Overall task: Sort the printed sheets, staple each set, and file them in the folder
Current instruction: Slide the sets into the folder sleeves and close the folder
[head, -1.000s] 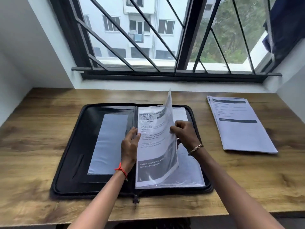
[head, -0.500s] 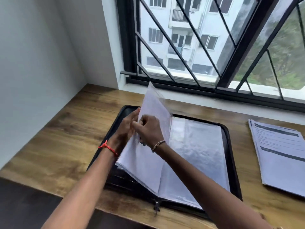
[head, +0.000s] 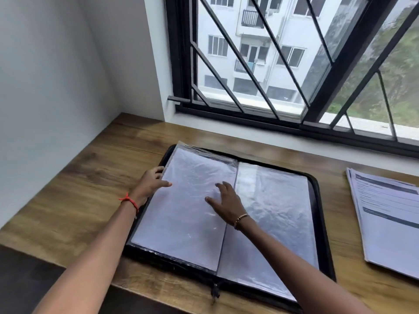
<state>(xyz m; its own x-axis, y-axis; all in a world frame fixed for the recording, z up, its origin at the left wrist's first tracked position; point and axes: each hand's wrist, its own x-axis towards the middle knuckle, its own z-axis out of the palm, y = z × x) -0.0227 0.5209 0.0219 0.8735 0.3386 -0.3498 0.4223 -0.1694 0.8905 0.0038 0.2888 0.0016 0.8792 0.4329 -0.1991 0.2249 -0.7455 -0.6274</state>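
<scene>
Filing seems in hand: black zip folder (head: pixel 322 223) open on wooden counter (head: pixel 90 177), left hand (head: pixel 150 183) pinching its clear plastic sleeve (head: pixel 188 223) edge, right hand (head: pixel 224 200) flat atop; next move likely fetches white printed sheets (head: pixel 385 218) alongside.

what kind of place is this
Probably a home study nook in a flat: a wooden desk against a barred window, an apartment block outside, a zip folder and printed sheets on the desk.
</scene>
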